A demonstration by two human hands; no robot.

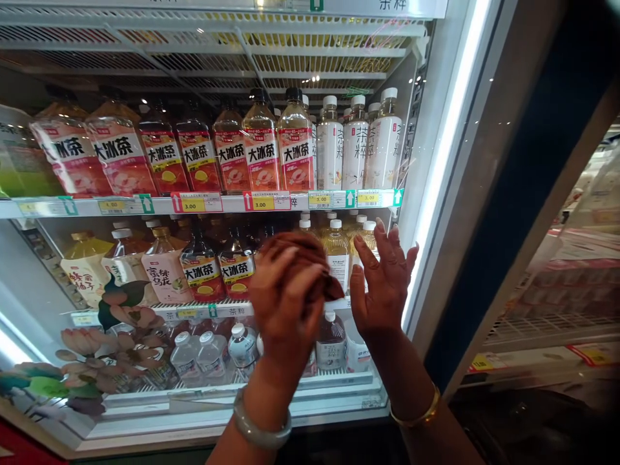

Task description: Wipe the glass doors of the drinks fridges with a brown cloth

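Observation:
A crumpled brown cloth point(306, 245) is bunched in my left hand point(285, 310), whose fingers are curled round it; a grey bangle sits on that wrist. My right hand point(385, 287) is raised beside it with fingers spread and nothing held, a gold bangle on its wrist. Both hands are in front of the glass door of a lit drinks fridge point(232, 203). Whether the palm or the cloth touches the glass, I cannot tell. Part of the middle shelf's bottles is hidden behind my hands.
Rows of iced tea bottles point(295, 155) and white-labelled bottles point(358, 145) stand on the upper shelf. Smaller bottles point(212, 355) are on the bottom shelf. Flower decals point(135, 316) cover the lower left glass. A dark frame point(489, 194) and another shelf point(547, 290) are at right.

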